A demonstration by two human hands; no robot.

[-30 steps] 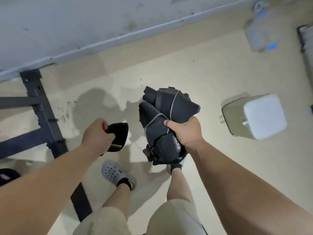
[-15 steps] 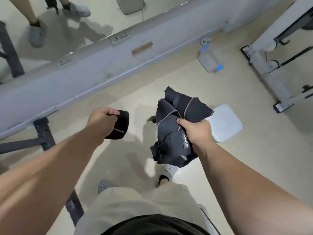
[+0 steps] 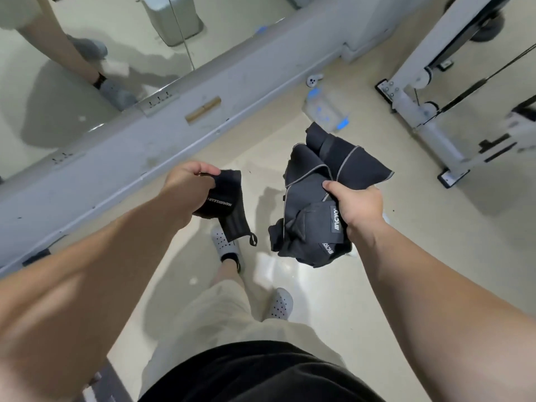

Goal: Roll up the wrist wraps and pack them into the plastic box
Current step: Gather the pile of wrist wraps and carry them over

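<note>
While we walk across the floor [image 3: 333, 300], our left hand [image 3: 188, 188] grips a small rolled wrist wrap [image 3: 223, 203] whose tail now hangs loose below it, where a second ago it sat tight; our right hand [image 3: 358, 208] is clenched on a crumpled bundle of wraps [image 3: 316, 198], unrolled; the white box seen beside us a moment ago has slipped from view behind that bundle, so we judge we are nearly over it; a clear plastic box [image 3: 326, 111] with blue clips lies near the wall; rolling remains, and the loosened roll needs retightening.
</note>
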